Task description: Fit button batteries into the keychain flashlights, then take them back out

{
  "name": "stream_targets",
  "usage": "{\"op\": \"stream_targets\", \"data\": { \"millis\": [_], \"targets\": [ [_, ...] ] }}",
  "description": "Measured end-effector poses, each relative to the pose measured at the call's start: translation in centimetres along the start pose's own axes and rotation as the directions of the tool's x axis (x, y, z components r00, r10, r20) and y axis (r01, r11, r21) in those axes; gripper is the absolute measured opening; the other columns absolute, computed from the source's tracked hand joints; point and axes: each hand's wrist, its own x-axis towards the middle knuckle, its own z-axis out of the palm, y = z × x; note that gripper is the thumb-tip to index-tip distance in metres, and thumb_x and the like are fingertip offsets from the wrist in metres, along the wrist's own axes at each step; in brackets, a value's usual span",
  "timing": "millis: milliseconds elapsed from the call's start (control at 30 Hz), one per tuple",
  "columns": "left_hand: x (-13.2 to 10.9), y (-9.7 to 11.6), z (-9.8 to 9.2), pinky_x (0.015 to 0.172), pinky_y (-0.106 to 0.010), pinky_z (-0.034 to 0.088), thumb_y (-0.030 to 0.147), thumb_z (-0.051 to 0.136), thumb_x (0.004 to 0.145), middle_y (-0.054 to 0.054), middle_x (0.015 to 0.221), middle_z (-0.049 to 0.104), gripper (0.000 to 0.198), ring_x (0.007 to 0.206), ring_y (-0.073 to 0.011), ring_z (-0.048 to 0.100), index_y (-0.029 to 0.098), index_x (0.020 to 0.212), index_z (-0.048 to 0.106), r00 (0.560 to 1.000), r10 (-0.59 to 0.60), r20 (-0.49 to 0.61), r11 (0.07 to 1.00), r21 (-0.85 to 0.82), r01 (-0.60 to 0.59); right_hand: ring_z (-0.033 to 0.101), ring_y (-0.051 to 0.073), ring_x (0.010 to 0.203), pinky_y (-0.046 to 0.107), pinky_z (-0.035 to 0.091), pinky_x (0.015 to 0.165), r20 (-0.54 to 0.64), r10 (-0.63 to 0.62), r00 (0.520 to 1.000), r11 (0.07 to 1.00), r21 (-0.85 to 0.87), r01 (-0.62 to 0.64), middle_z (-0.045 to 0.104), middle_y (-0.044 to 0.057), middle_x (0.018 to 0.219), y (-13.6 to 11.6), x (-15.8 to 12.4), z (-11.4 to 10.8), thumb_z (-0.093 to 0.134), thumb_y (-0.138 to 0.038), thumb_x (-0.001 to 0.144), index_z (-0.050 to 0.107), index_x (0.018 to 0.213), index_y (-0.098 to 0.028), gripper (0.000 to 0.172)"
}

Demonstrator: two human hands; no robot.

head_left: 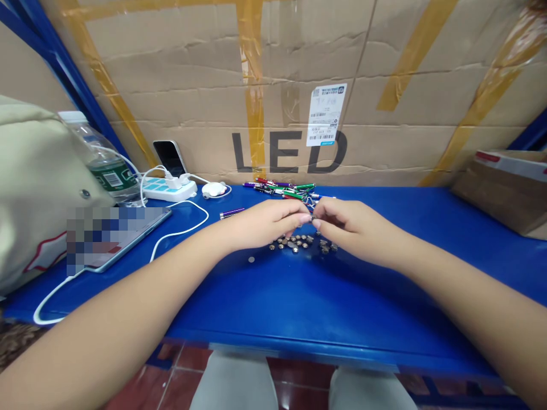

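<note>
Both hands meet over the blue tabletop, with their fingertips almost touching. My left hand is closed, thumb pressed against the fingers; what it grips is too small to make out. My right hand pinches a small dark metal piece, which looks like a button cell, between thumb and fingertips. Below the hands lies a scattered group of small shiny button cells, with a few more beside it under the right hand. One flat silver disc lies apart to the left.
Slim coloured metal penlights with clips are heaped behind the hands; a purple tube lies left. Further left are a power strip, white cable, phone, tablet, bottle and bag. A carton stands right.
</note>
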Motion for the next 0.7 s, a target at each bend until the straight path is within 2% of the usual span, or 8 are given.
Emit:
{"op": "stream_targets", "data": {
  "millis": [100,233,333,500,700],
  "targets": [
    [-0.1,-0.6,-0.1,0.07,-0.024,0.044,0.04,0.041,0.099,0.0,0.084,0.063,0.029,0.075,-0.0132,0.058,0.018,0.102,0.06,0.993,-0.018,0.113,1.0,0.005,0.018,0.052,0.015,0.063,0.028,0.034,0.059,0.097,0.023,0.995,0.999,-0.03,-0.02,0.06,0.0,0.07,0.1,0.0,0.3,0.046,-0.036,0.088,0.051,0.078,-0.022,0.018],
    [-0.2,-1.3,-0.5,0.067,-0.022,0.043,0.035,0.046,0.096,0.001,0.085,0.066,0.025,0.075,-0.0123,0.06,0.019,0.098,0.065,0.972,-0.04,0.231,0.996,0.083,0.021,0.049,0.014,0.059,0.027,0.032,0.055,0.193,0.07,0.979,0.994,-0.099,-0.052,0.059,-0.002,0.066,-0.2,-0.1,0.1,0.047,-0.031,0.085,0.053,0.075,-0.022,0.015],
    [-0.2,-1.6,-0.8,0.064,-0.021,0.042,0.031,0.049,0.093,0.002,0.086,0.068,0.02,0.074,-0.0117,0.061,0.021,0.095,0.066,0.973,-0.07,0.222,0.984,0.178,0.03,0.049,0.014,0.06,0.027,0.032,0.055,0.225,0.102,0.969,0.986,-0.151,-0.069,0.06,-0.002,0.067,-0.4,-0.2,-0.3,0.049,-0.027,0.081,0.054,0.074,-0.022,0.01],
    [-0.3,-2.1,-1.1,0.065,-0.024,0.04,0.029,0.054,0.088,0.002,0.087,0.07,0.015,0.075,-0.0138,0.061,0.023,0.093,0.067,0.982,-0.087,0.169,0.923,0.383,0.016,0.049,0.015,0.062,0.027,0.03,0.055,0.244,0.137,0.96,0.941,-0.334,-0.049,0.061,-0.001,0.071,-0.8,-0.4,-0.4,0.05,-0.024,0.077,0.052,0.07,-0.022,0.007],
    [-0.2,-3.0,-1.1,0.072,-0.025,0.042,0.031,0.056,0.09,0.001,0.098,0.069,0.017,0.086,-0.0161,0.062,0.025,0.1,0.068,0.984,-0.032,0.178,0.893,0.447,-0.052,0.053,0.016,0.067,0.028,0.029,0.056,0.271,0.087,0.959,0.868,-0.493,0.061,0.064,0.003,0.082,-1.6,-0.7,0.3,0.047,-0.023,0.079,0.053,0.072,-0.021,0.009]
  ]
}}
